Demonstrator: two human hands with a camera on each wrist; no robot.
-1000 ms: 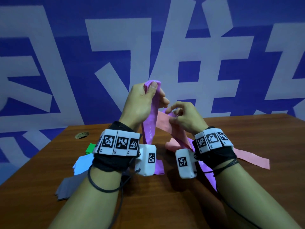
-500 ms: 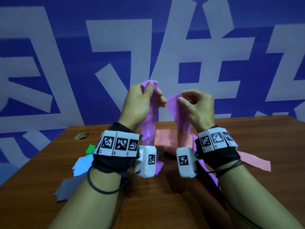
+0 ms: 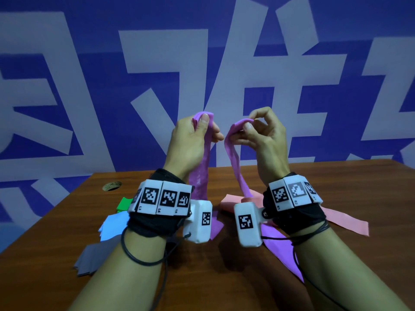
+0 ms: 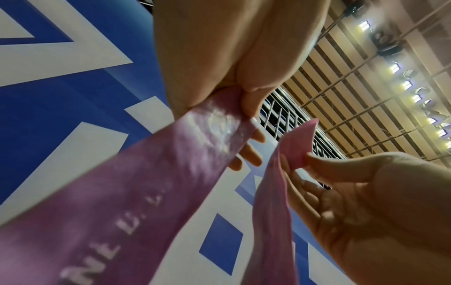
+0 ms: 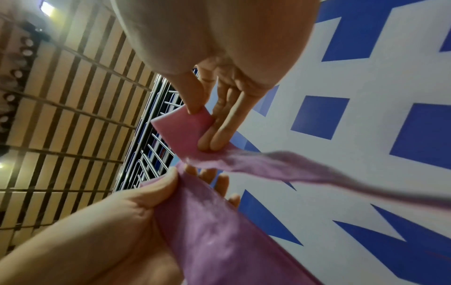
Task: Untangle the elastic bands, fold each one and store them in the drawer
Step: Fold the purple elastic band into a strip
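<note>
A long purple elastic band (image 3: 201,167) hangs between both raised hands above the wooden table (image 3: 224,277). My left hand (image 3: 197,133) pinches one folded bend of it between thumb and fingers; the strip (image 4: 156,183) drops toward the wrist camera. My right hand (image 3: 256,131) pinches another part of the same purple band (image 5: 185,133) between thumb and fingers, and that length trails down to the table. A pink band (image 3: 336,218) lies flat on the table under and to the right of my right wrist. No drawer is in view.
Left of my left forearm lie flat pieces on the table: a green one (image 3: 123,204), a light blue one (image 3: 112,225) and a grey one (image 3: 92,258). A round cable hole (image 3: 111,185) sits near the table's far left edge. A blue and white wall stands behind.
My right hand has risen from low by the pink band up to the left hand's height, drawing a length of the purple band up with it. The left hand has stayed in place.
</note>
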